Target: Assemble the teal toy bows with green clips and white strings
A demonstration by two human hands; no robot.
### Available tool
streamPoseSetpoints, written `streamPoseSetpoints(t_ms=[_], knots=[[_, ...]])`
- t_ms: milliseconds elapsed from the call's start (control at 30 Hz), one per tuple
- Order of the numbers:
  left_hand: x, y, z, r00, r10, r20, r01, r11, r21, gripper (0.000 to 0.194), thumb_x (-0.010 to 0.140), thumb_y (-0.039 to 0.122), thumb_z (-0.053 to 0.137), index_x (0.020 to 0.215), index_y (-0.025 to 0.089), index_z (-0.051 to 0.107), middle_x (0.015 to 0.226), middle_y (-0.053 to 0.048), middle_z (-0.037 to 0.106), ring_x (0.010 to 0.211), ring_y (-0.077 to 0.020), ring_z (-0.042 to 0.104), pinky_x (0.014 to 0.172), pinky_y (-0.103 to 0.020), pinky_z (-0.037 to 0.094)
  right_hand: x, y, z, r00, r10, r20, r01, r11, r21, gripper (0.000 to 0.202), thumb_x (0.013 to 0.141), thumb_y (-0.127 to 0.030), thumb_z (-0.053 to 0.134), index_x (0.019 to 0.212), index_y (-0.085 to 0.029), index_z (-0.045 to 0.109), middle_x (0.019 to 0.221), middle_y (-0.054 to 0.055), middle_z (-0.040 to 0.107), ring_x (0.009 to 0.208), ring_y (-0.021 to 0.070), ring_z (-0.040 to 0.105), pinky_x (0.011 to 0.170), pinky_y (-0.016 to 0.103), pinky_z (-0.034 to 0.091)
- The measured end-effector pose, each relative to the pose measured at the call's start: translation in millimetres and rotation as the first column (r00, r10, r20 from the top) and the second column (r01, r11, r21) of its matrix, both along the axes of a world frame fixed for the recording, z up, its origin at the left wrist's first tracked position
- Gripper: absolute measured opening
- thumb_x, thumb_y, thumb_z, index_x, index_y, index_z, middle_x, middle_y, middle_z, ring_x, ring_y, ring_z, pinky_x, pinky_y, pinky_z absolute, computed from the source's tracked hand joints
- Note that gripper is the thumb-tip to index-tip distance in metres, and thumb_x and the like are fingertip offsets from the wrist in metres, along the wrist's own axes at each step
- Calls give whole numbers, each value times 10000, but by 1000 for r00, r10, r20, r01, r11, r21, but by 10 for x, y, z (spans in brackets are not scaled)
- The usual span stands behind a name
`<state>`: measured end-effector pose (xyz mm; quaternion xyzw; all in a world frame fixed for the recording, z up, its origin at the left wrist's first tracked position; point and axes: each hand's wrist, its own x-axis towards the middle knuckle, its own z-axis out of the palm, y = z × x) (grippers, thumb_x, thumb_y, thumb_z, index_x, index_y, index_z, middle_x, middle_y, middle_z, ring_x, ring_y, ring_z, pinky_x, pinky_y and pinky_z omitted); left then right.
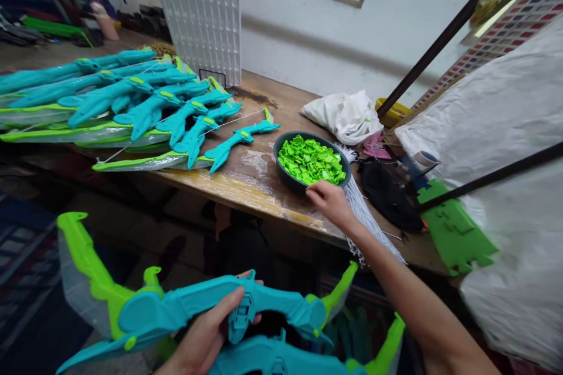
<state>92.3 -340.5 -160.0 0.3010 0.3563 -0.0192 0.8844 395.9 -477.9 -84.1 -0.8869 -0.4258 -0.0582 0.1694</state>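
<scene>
My left hand grips a teal and lime-green toy bow low in the foreground, fingers wrapped round its middle grip. Another teal bow piece lies just below it. My right hand reaches out to the near rim of a dark bowl full of small bright green plastic pieces. Its fingers curl down at the bowl's edge; whether they hold a piece I cannot tell. A bundle of white strings lies beside the bowl under my wrist.
A pile of teal and green toy bows covers the left of the wooden table. A white bag, black cloth, green flat part and large plastic sacks sit at right. A white grid panel stands behind.
</scene>
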Motion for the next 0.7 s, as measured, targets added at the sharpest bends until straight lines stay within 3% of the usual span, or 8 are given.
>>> streamPoseSetpoints(t_ms=[133, 267, 400, 500, 600, 700], knots=[[-4, 19, -84, 998, 32, -50, -32, 999, -15, 525, 814, 394, 816, 1266, 152, 703, 1305, -159, 693, 1210, -351, 654, 908, -432, 617, 779, 332, 26, 969, -193, 151, 204, 977, -61, 217, 1000, -111, 496, 1031, -109, 712, 1080, 148, 657, 1008, 275, 629, 853, 345, 479], [-13, 46, -151, 997, 47, -56, -49, 998, -41, 532, 814, 437, 809, 1255, 154, 713, 1284, -143, 708, 1221, -328, 648, 960, -403, 589, 1214, 574, -31, 928, -286, 238, 323, 937, -134, 138, 993, -78, 548, 992, -91, 685, 1087, 123, 639, 955, 233, 628, 824, 342, 517], [-11, 48, -133, 995, 102, -11, -101, 994, 38, 532, 770, 480, 836, 1167, 135, 754, 1188, -141, 750, 1187, -318, 667, 1007, -391, 556, 1384, 602, -95, 919, -308, 247, 356, 917, -182, 142, 1057, -182, 567, 990, -89, 650, 1033, 51, 620, 874, 137, 628, 832, 300, 527], [-8, 57, -107, 992, 125, 32, -128, 985, 116, 535, 767, 512, 829, 1133, 128, 764, 1135, -138, 767, 1149, -314, 685, 1043, -407, 528, 1490, 573, -167, 927, -290, 237, 333, 928, -168, 127, 1029, -177, 605, 945, -94, 652, 1036, 72, 626, 860, 149, 630, 797, 302, 522], [-15, 69, -90, 991, 130, 28, -132, 989, 73, 560, 768, 562, 806, 1100, 113, 767, 1103, -152, 773, 1109, -322, 699, 1031, -429, 531, 1608, 550, -218, 933, -275, 231, 303, 948, -97, 285, 1032, -187, 543, 800, -57, 646, 960, 129, 612, 885, 194, 646, 748, 323, 436], [-29, 65, -67, 990, 144, 3, -144, 989, -11, 613, 741, 596, 799, 1075, 84, 761, 1119, -198, 759, 1060, -362, 707, 895, -454, 590, 1607, 494, -143, 941, -227, 253, 233, 973, 8, 265, 1011, -165, 576, 760, -111, 640, 892, 147, 610, 882, 225, 630, 708, 323, 397]])
